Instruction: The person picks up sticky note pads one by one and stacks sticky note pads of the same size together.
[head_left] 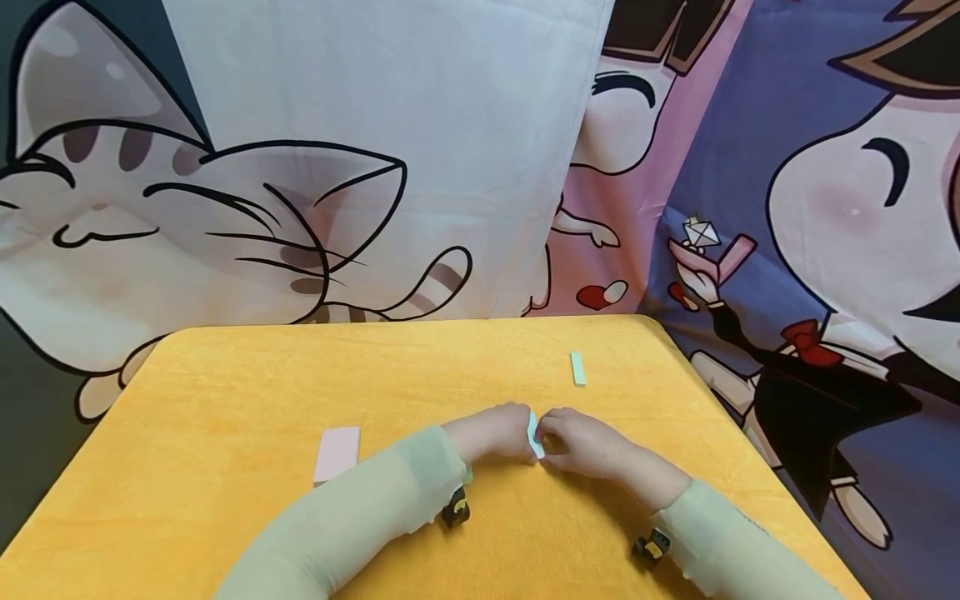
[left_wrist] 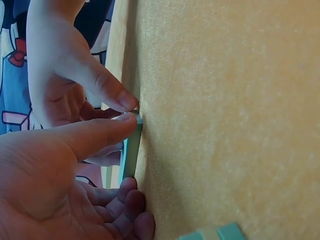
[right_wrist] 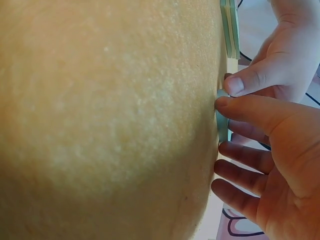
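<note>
In the head view a small pale blue-green strip (head_left: 535,436) is between both hands, close over the yellow table (head_left: 247,375). My left hand (head_left: 502,431) pinches it from the left, its thumb at the strip's upper end in the left wrist view. My right hand (head_left: 588,442) pinches it from the other side, with the thumb on the strip (right_wrist: 222,125) and the other fingers spread behind. The two thumbs are close together at one end of the strip (left_wrist: 131,152). Part of the strip is hidden by fingers.
A second pale green strip (head_left: 577,368) lies farther back, right of the hands. A pink rectangular block (head_left: 337,454) lies left of the left forearm. Layered green and cream pieces (right_wrist: 230,30) are near the left hand. A cartoon-printed cloth (head_left: 450,125) hangs behind the table.
</note>
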